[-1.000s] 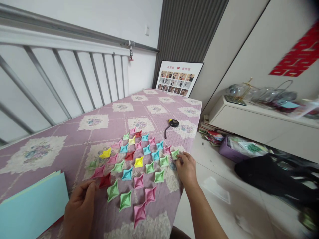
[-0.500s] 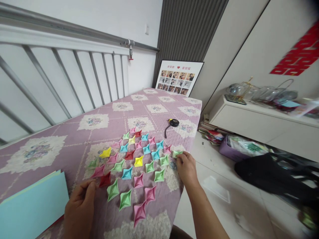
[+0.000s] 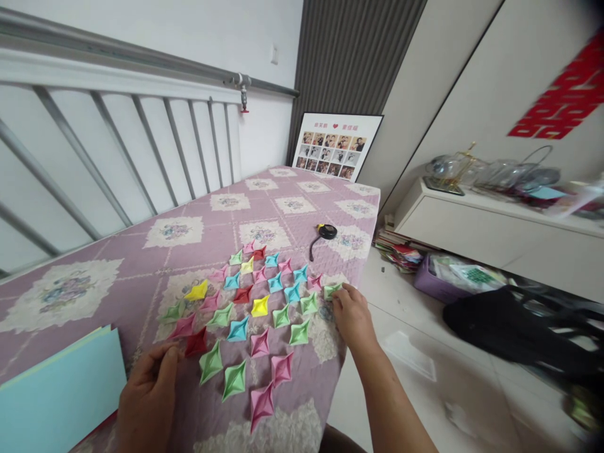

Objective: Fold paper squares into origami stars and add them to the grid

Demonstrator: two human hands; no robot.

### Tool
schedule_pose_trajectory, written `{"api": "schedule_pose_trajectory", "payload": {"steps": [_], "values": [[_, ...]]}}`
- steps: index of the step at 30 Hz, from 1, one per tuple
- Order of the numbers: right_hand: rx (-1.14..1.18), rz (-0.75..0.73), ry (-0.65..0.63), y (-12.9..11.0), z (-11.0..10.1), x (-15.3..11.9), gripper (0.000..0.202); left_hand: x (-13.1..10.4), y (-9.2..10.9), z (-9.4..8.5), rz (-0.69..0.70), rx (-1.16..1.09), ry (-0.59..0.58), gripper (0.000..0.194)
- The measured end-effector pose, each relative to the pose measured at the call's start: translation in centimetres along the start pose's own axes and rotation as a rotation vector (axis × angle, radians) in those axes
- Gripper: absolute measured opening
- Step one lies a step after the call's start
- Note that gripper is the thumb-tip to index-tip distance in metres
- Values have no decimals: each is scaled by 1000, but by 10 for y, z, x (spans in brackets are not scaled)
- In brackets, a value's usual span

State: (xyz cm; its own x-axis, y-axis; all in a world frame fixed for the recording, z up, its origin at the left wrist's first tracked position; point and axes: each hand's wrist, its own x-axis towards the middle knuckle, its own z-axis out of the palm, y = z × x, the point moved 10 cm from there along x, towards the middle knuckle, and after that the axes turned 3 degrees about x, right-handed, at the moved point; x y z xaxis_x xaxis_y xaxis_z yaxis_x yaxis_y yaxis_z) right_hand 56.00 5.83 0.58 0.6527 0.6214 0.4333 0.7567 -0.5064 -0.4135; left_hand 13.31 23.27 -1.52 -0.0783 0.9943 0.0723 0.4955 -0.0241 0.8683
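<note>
Small folded paper boats in pink, green, blue, red and yellow lie in loose rows on a quilted purple cover [image 3: 189, 402]. My right hand [image 3: 353, 314] is at the right end of the rows, its fingers closed on the edge of a light green paper boat [image 3: 331, 291]. At the near left, my left hand [image 3: 150, 387] rests with fingers curled and thumb against them, beside a red paper boat [image 3: 195, 343]. What it pinches, if anything, is hidden. A yellow paper boat [image 3: 260, 306] sits mid-group, and a pink paper boat [image 3: 262, 404] lies nearest me.
Light blue paper sheets [image 3: 61, 390] lie at the left. A black tape measure [image 3: 327, 232] with a strap rests beyond the boats. A framed photo board [image 3: 337, 145] leans at the far end. On the right are a white cabinet [image 3: 495, 223], a purple bin [image 3: 436, 283] and a black bag [image 3: 491, 327].
The view has shifted slightly, so everything sits a little further left. Both hands keep nearly the same places among the boats, which look unmoved.
</note>
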Motion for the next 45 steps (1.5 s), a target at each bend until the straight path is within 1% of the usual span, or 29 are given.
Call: {"api": "schedule_pose_trajectory", "payload": {"steps": [4, 7, 11, 14, 17, 19, 25, 29, 32, 36, 39, 45], "values": [[25, 52, 30, 6, -6, 1, 26, -1, 2, 0, -20, 32, -27, 34], [48, 126, 66, 13, -13, -1, 31, -1, 2, 0, -17, 15, -26, 36], [58, 223, 93, 14, -17, -6, 55, -1, -2, 2, -27, 52, -53, 37], [47, 281, 62, 10, -13, -8, 68, -2, -2, 4, -10, 73, -73, 36], [48, 349, -27, 7, -4, -10, 73, -1, -4, 5, -10, 95, -95, 36], [53, 368, -60, 4, -1, -10, 73, -1, -6, 6, -20, 106, -105, 38], [31, 401, -79, 1, 2, -10, 72, 0, -10, 8, -41, 126, -130, 39], [23, 401, -84, 0, 4, -9, 71, -1, -8, 8, -57, 133, -126, 40], [10, 397, -90, 0, 5, -8, 68, -1, -5, 6, -42, 144, -113, 41], [-9, 391, -101, -1, 5, -7, 66, -1, -7, 9, -37, 146, -140, 42], [-19, 384, -109, 0, 6, -7, 66, 0, -9, 9, -52, 140, -135, 42], [-34, 361, -119, -1, 7, -8, 63, -2, -5, 9, -42, 141, -132, 41]]}}
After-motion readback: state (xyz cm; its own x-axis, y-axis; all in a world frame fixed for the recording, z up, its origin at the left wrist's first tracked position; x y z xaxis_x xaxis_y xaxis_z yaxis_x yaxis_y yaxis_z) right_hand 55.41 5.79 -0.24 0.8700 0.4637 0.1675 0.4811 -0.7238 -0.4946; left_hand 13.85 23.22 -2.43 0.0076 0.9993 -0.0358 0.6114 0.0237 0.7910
